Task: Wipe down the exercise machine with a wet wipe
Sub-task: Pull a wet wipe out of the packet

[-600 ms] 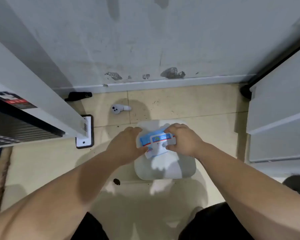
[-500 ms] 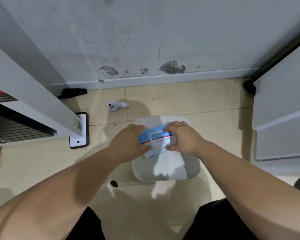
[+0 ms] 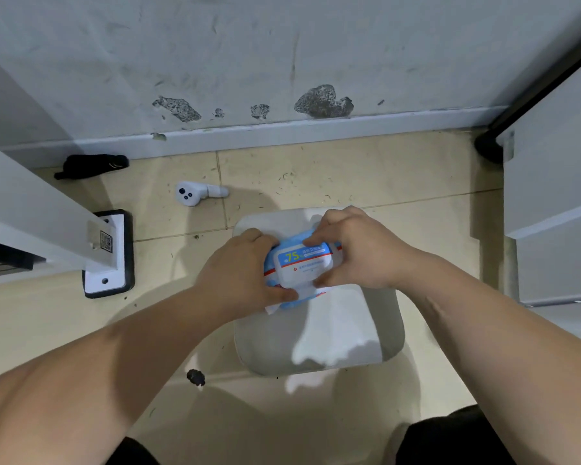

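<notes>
Both hands gripping: left hand (image 3: 240, 273) and right hand (image 3: 356, 251) are clasping blue-and-white soft-plastic wet-wipe pack (image 3: 299, 266) above pale grey rounded seat pad (image 3: 316, 337).

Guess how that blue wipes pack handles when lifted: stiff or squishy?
Probably squishy: the wipes pack looks like soft film, held between the left hand and right hand. Its white lid looks rigid, likely the firmest spot to press.

A gym corner, it seems: at 9 o'clock a white machine frame (image 3: 31, 209) stands on a black-edged foot plate (image 3: 109, 253) beside what look like dark stacked weight plates (image 3: 0, 260). Another pale frame (image 3: 557, 196) is at 3 o'clock, with beige floor tiles (image 3: 383, 176) and a chipped wall (image 3: 282, 45) at 12 o'clock.
</notes>
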Available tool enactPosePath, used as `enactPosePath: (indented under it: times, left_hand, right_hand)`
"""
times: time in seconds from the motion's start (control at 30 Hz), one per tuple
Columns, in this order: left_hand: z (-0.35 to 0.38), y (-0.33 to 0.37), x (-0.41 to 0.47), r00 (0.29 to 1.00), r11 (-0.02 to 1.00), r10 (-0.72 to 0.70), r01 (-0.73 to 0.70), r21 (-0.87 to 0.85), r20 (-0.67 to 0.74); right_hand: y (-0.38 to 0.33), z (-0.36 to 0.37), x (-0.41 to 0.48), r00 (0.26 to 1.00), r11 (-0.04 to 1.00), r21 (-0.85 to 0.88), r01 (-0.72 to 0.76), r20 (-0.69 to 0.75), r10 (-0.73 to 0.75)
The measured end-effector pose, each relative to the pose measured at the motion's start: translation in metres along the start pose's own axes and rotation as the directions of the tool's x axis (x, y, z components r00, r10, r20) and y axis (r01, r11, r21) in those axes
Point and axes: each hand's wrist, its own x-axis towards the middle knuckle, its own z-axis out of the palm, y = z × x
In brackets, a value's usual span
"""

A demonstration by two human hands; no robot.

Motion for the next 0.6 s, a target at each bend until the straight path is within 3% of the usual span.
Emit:
enactPosePath:
  times: [0.3, 0.43, 0.53, 0.6]
  left_hand:
    - [-0.002, -0.001, 0.000, 1.000, 0.999, 0.004, -0.004, -0.034, -0.006]
    - [0.001, 0.003, -0.004, 1.000, 1.000, 0.012, -0.012, 0.015, 0.005]
    - [-0.002, 0.006, -0.005, 1.000, 1.000, 0.001, -0.001, 0.022, -0.023]
    - [-0.004, 0.007, -0.008, 0.997, 1.000, 0.001, -0.001, -0.003, -0.078]
  right_hand:
    - [0.004, -0.003, 0.008, 0.998, 0.990, 0.133, 0.054, 0.022, -0.057]
    - [0.002, -0.002, 0.013, 0.983, 0.954, 0.301, -0.013, -0.172, 0.068]
    - [0.004, 0.011, 0.020, 0.881, 0.932, 0.336, -0.134, -0.391, 0.267]
    - [0.007, 0.016, 0.023, 0.813, 0.893, 0.413, -0.179, -0.450, 0.371]
